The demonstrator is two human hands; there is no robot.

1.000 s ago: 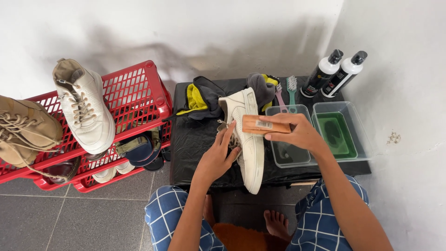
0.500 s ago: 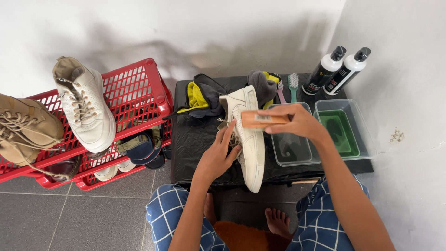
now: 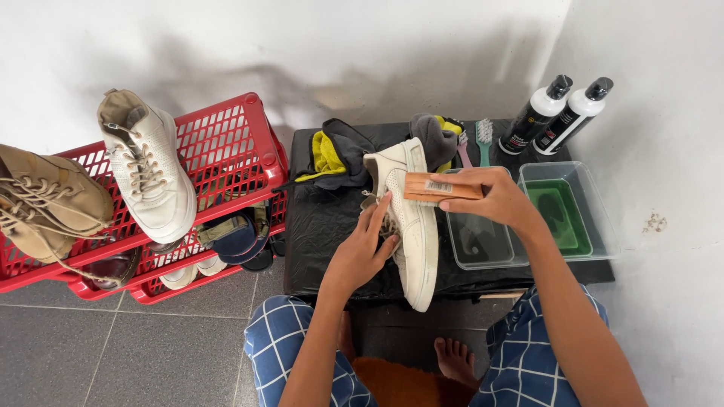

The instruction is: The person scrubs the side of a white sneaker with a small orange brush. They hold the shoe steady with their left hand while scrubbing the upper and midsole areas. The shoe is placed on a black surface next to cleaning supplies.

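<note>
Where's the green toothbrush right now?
The green toothbrush lies at the mat's far edge, right of centre, between the grey cloth and the two bottles.
</note>
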